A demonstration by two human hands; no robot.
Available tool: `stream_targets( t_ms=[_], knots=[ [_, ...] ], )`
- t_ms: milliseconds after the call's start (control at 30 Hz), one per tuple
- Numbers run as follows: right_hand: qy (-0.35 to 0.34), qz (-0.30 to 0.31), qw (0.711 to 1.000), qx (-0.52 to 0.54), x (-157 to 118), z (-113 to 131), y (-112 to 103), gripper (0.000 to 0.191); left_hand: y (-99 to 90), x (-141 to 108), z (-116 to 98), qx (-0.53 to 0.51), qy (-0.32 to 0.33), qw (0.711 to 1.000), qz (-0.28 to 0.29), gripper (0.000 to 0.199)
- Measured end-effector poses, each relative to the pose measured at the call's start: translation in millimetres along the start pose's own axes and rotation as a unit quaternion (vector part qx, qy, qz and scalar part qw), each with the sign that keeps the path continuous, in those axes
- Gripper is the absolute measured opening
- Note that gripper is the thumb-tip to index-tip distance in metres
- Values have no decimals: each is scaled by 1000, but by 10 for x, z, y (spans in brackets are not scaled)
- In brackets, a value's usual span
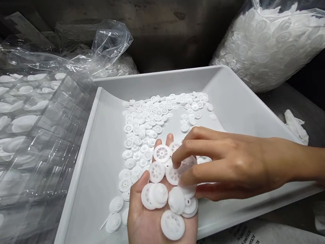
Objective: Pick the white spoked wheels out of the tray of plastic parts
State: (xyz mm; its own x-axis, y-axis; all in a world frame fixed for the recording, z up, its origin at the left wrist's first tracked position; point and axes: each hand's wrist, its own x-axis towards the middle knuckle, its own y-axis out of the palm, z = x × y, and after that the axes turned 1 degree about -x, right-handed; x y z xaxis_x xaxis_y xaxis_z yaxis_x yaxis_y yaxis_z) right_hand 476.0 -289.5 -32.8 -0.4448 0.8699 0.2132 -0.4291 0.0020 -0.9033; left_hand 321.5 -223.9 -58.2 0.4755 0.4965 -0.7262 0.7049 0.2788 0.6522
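My left hand [155,237] lies palm up over the near part of a white tray, its cupped fingers bearing several white plastic gears [172,225]. Some of these gears are spoked wheels, others show smooth raised discs, and a few overlap. Coming from the right, my right hand [233,164] reaches over the left palm with bent fingers spread apart. Its fingertips touch the gears there; its thumb is mostly hidden, and no gear is visibly lifted. Behind both hands, many loose white gears [142,119] are strewn across the tray floor.
The white tray [260,123] has raised sloping walls. Stacked clear plastic trays [68,124] with white parts in their pockets stand on the left. A big clear bag of gears [275,40] leans at the right; another bag [111,44] sits behind. Crumpled white material [296,126] lies right.
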Motion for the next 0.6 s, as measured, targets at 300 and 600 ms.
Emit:
stream_targets(
  t_ms=[300, 600],
  knots=[
    [52, -44, 989, 132, 23, 32, -16, 12, 32, -25, 2, -21, 3, 1000, -5, 41],
    [253, -154, 933, 204, 27, -44, 36, 12, -60, -12, 27, -24, 12, 997, 71, 49]
  ],
)
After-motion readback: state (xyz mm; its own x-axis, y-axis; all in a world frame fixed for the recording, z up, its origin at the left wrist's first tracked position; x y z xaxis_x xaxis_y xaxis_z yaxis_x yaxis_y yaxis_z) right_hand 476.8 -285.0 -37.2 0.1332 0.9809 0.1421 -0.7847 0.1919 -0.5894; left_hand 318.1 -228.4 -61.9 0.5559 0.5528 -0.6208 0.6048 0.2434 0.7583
